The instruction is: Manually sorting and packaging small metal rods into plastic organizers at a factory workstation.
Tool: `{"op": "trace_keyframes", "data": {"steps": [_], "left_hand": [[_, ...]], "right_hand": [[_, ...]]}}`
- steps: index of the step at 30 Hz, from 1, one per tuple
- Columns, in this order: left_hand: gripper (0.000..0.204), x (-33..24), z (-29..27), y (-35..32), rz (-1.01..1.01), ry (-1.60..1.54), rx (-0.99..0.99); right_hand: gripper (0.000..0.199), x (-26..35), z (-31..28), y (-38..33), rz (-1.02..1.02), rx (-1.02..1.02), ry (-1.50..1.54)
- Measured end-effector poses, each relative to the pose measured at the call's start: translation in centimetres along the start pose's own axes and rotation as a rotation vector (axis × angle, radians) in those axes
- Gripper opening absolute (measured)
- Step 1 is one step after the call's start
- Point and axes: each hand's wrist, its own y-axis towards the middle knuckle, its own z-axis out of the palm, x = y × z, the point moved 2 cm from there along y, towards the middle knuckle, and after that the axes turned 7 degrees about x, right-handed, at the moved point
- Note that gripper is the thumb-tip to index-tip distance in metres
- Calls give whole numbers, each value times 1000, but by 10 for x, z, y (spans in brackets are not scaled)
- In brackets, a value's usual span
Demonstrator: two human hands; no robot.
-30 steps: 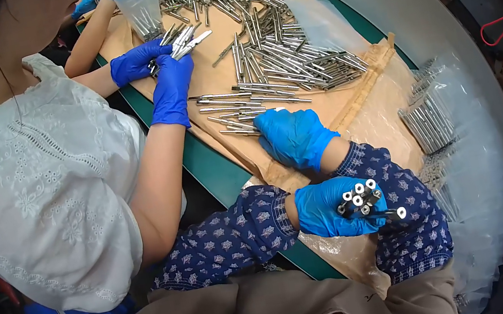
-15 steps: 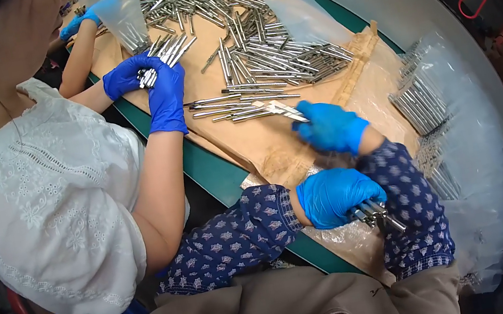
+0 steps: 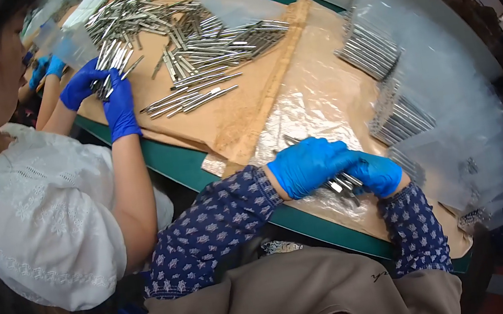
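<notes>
Above the bubble wrap at the table's near side, my blue-gloved left hand [image 3: 308,167] is closed around a bundle of slim steel rods [image 3: 340,186]. Their bright ends stick out below its fingers, and a few dark tips show past its far side. My right hand [image 3: 376,172], gloved in the same blue, meets it from the right with fingers curled at the bundle. Its fingertips are partly hidden, so how many rods it grips cannot be told. Farther off, several loose rods [image 3: 191,96] lie side by side on brown paper [image 3: 193,127], in front of a large heap [image 3: 225,41].
Clear plastic bags holding rows of rods [image 3: 370,50] line the right side of the table. At the left a co-worker's dark-blue-gloved hands [image 3: 118,106] hold rods; another person's gloved hand is beyond. A clear plastic sheet [image 3: 242,4] lies by the heap. The table edge [image 3: 180,169] is green.
My right hand has come back from the loose rods to meet my left hand at the bundle. My left hand has shifted slightly away from me. The view has turned rightward.
</notes>
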Motion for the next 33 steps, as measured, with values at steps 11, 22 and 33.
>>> {"op": "trace_keyframes", "data": {"steps": [11, 22, 33], "left_hand": [[30, 15, 1, 10, -218, 153, -126], [19, 15, -11, 14, -399, -448, -318], [34, 18, 12, 14, -380, -1010, -518]], "right_hand": [[22, 17, -6, -21, -328, -541, 116], [19, -18, 35, -13, -402, -121, -1338], [34, -23, 6, 22, -677, -755, -474]]}}
